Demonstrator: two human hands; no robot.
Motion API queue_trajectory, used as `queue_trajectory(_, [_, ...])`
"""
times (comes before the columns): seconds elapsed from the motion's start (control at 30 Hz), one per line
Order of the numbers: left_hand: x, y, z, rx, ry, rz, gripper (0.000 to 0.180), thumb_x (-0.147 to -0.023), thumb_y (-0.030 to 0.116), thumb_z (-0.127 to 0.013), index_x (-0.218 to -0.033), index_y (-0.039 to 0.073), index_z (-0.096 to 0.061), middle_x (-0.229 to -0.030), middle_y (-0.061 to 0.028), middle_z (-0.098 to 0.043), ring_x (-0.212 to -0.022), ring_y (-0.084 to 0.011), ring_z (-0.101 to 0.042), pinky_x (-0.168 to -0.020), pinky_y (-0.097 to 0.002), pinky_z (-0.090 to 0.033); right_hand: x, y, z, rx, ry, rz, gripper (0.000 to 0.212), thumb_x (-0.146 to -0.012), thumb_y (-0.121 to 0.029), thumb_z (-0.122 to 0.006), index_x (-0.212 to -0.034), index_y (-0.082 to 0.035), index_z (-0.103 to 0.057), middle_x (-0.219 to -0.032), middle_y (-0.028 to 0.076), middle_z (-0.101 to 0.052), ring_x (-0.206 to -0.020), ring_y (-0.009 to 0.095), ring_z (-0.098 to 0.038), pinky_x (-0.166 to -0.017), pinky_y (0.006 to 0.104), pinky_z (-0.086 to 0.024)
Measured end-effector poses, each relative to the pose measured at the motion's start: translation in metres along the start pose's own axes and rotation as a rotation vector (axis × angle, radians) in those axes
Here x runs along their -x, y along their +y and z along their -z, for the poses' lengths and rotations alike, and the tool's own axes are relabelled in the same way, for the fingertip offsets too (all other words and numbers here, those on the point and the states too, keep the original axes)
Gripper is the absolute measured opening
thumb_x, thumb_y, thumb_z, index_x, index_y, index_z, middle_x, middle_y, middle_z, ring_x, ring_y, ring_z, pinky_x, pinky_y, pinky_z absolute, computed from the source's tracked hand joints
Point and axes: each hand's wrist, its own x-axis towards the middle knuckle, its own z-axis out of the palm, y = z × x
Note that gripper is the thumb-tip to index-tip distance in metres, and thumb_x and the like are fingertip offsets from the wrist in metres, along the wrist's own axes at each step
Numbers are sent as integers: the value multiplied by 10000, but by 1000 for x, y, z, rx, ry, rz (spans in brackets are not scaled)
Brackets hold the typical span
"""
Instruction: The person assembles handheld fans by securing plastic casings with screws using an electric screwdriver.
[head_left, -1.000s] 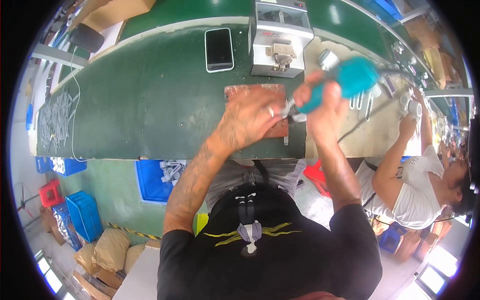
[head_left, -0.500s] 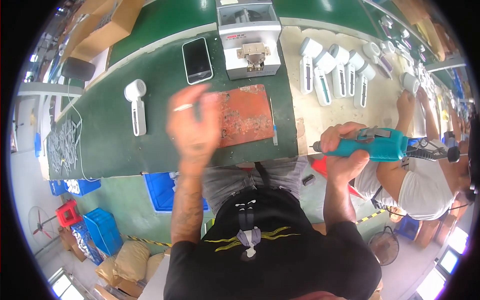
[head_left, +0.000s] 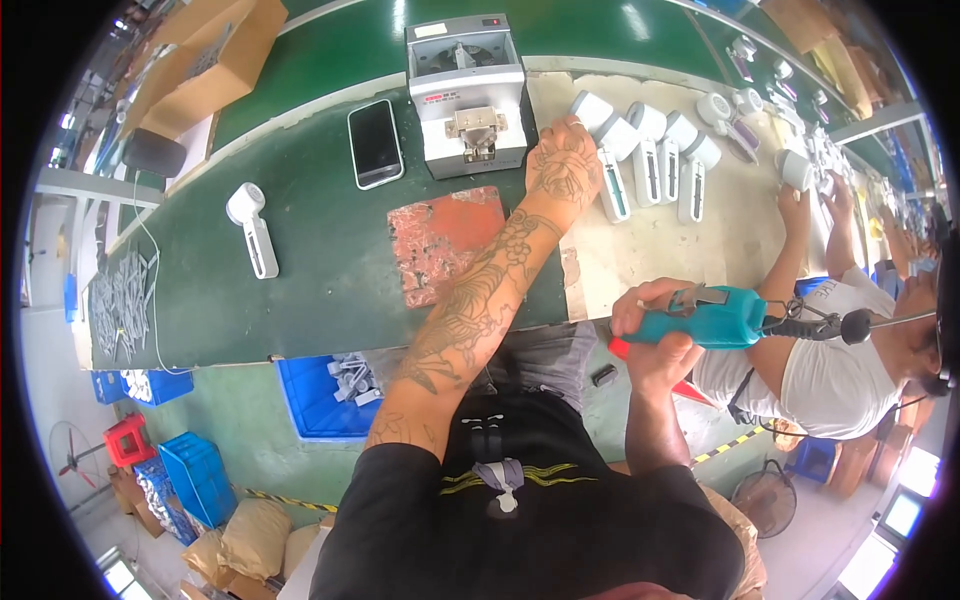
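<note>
My left hand [head_left: 563,172] reaches across to the leftmost of several white handheld devices with round heads. Its fingers are closed around that device's handle, just below the white head [head_left: 592,110]; the handle is mostly hidden under the hand. In my right hand [head_left: 655,350] is a teal electric screwdriver [head_left: 705,318], held level over the table's front edge, its back end toward the right. Beneath my left forearm lies a worn red pad [head_left: 440,245], partly covered. A grey screw-feeding machine [head_left: 468,110] stands just left of my left hand.
A phone [head_left: 376,145] lies left of the machine. Farther left are one white device [head_left: 252,230] and a heap of grey strips [head_left: 122,300]. A blue bin [head_left: 320,405] sits below the table edge. At the right, a co-worker's hands [head_left: 840,205] work among more parts.
My left hand has moved from above the red pad to the right, onto the leftmost white device. My right hand still holds the screwdriver, slightly lower. The whole view has shifted a little.
</note>
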Motion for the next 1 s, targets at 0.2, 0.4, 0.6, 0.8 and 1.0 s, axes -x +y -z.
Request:
queue_trajectory(0.2, [17, 2, 27, 99, 223, -183, 371, -884, 154, -668, -1173, -58, -572, -1054, -206, -648, -992, -344, -650, -809, -425, -553, -7, 3, -3, -35, -14, -4, 807, -864, -705, -647, -1070, 65, -524, -667, 85, -539, -557, 201, -548, -501, 319, -441])
queue_trajectory(0.4, [80, -19, 123, 489, 20, 72, 327, -849, 186, -751, -1151, 73, -690, -971, -151, -676, -943, -323, -660, -811, -435, -535, -15, 9, -5, -11, -85, -35, 811, -877, -703, -640, -1069, 76, -524, -676, 82, -535, -563, 198, -537, -506, 317, -429])
queue_trajectory(0.6, [116, -66, 131, 395, -61, 3, 293, -851, 160, -750, -1140, 108, -745, -1017, -128, -689, -976, -322, -664, -892, -404, -525, -35, 11, -30, -21, -88, -58, 817, -879, -745, -602, -1088, 43, -534, -689, 58, -509, -603, 177, -503, -553, 325, -405])
queue_trajectory(0.8, [109, -90, 136, 432, -89, -54, 260, -880, 172, -724, -1128, 96, -746, -1072, -93, -708, -1015, -309, -630, -939, -399, -505, -95, 30, -70, -265, -201, 49, 755, -934, -634, -630, -1157, 85, -570, -754, 93, -590, -665, 206, -574, -616, 342, -465])
queue_trajectory(1.0, [111, -114, 119, 323, -40, -225, 311, -903, 279, -735, -1162, 107, -735, -1113, -53, -668, -1058, -272, -595, -957, -421, -493, -150, 45, -146, -17, -186, 227, 444, -1050, -392, -567, -1071, 46, -640, -694, 37, -611, -633, 121, -577, -580, 265, -438])
